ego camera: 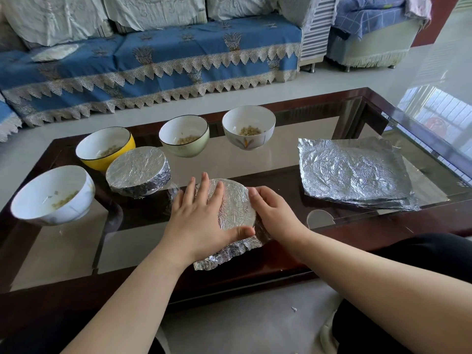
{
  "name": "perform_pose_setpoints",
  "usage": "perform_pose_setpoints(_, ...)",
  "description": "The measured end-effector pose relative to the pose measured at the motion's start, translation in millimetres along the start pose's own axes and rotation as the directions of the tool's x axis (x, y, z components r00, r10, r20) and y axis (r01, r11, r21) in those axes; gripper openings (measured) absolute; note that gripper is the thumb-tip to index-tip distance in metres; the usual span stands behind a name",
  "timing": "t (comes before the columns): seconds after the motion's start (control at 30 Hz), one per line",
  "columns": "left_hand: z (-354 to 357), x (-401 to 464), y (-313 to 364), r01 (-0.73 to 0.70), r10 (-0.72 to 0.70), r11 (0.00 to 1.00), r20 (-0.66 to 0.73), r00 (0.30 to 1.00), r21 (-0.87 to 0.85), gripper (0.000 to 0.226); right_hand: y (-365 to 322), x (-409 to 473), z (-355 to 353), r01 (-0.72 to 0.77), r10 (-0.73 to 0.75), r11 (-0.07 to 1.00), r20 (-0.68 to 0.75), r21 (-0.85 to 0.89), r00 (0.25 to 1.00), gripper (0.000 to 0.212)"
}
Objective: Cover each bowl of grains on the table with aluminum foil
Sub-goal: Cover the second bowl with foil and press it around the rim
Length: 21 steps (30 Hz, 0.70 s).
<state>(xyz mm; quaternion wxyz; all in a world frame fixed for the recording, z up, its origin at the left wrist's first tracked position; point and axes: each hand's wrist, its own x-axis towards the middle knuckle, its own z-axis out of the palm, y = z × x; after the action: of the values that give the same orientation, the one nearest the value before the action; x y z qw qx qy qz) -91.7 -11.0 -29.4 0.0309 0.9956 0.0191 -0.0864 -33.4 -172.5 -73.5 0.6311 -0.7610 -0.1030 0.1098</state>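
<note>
Now the left hand (201, 215) lies flat, fingers straight, on the foil-topped bowl (236, 208) near the surface's (281, 172) front edge, while the right hand (274, 210) curls around its foil-wrapped side.

Open glass (224, 163) lies between the bowl under the hands and the green bowl (184, 136) and flowered bowl (249, 127) behind. To its left, the foil-covered bowl (139, 172) stands close. To its right, bare tabletop runs to the stack of foil sheets (353, 172). Yellow bowl (106, 146) and white bowl (52, 194) crowd the left end.
</note>
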Motion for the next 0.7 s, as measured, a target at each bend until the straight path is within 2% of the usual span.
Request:
perform_pose_setpoints(0.07,0.7,-0.3,0.7,0.004,-0.004,1.000,-0.004,1.000,-0.005,0.141,0.6,-2.7,2.8,-0.035,0.036,0.995,-0.014,0.093,0.999,0.038)
perform_pose_setpoints(0.2,0.6,-0.6,1.5,0.012,-0.012,1.000,-0.022,1.000,-0.006,0.142,-0.2,-7.4,6.8,-0.128,0.140,0.939,-0.015,0.320,0.990,0.034)
perform_pose_setpoints(0.43,0.4,-0.3,1.2,0.009,-0.009,1.000,-0.033,0.999,-0.001,0.141,4.0,-1.7,7.4,-0.175,0.205,0.923,-0.053,0.342,0.977,0.024)
perform_pose_setpoints(0.7,0.5,0.0,2.1,0.011,-0.011,1.000,-0.038,0.999,0.007,0.143,5.6,9.6,10.6,-0.220,0.257,0.880,-0.033,0.422,0.966,0.007)
